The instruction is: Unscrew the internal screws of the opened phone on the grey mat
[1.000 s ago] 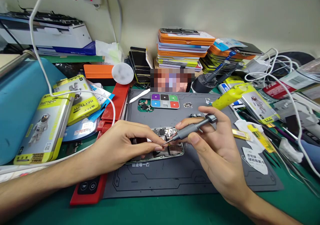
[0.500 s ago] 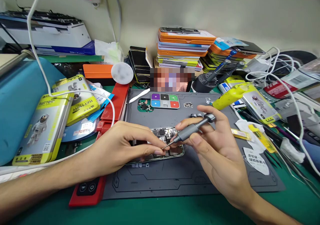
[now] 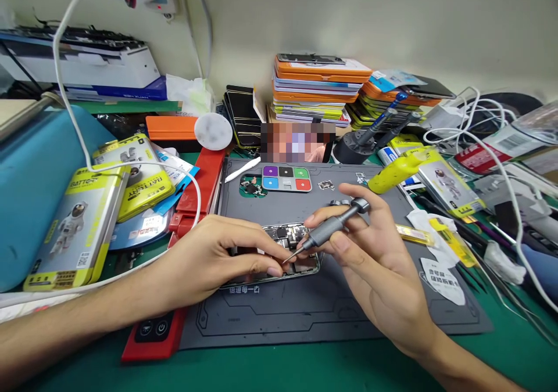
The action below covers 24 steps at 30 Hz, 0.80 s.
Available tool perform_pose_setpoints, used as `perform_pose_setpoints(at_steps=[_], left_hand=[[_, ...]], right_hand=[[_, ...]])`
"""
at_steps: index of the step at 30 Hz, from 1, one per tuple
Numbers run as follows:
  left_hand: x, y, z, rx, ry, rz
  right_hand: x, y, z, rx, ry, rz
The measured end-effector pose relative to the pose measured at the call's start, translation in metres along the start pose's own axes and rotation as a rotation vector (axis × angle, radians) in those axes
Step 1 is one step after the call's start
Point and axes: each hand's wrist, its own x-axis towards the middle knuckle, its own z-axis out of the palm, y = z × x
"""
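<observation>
An opened smartphone with bared inner parts lies on the dark grey mat. My left hand rests over its left part, thumb and forefinger drawn together by the screwdriver's tip. Whatever may be between those fingertips is hidden. In my right hand is a grey precision screwdriver, slanted, gripped by thumb and fingers with the forefinger bent up behind its cap. Its thin tip points down-left into the phone, close to my left fingertips. Whether the tip touches a screw cannot be made out.
Beyond the phone are a coloured tray, a small circuit board and a metal part. A yellow bottle and a screwdriver stand are at right. Battery boxes and a white cable lie left.
The camera view has shifted slightly. Both hands keep nearly the same pose over the phone, and the screwdriver's tip remains by my left fingertips.
</observation>
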Motion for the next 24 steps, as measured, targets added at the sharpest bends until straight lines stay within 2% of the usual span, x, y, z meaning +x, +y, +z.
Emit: perform_pose_setpoints(at_steps=[4,9,15,18,24], left_hand=[[0.000,-0.002,0.003,0.047,0.021,-0.062],[0.000,-0.001,0.005,0.064,0.043,-0.120],[-0.001,0.000,0.005,0.200,0.014,-0.081],[-0.003,0.001,0.005,0.251,0.003,-0.048],[-0.004,0.001,0.006,0.287,0.002,-0.039]], right_hand=[[0.005,-0.002,-0.004,-0.077,0.044,-0.088],[0.006,0.002,-0.010,-0.342,0.156,-0.325],[0.006,0.014,-0.018,-0.757,0.020,-0.568],[0.004,0.016,-0.020,-0.811,-0.051,-0.622],[0.002,0.016,-0.021,-0.837,-0.075,-0.621]])
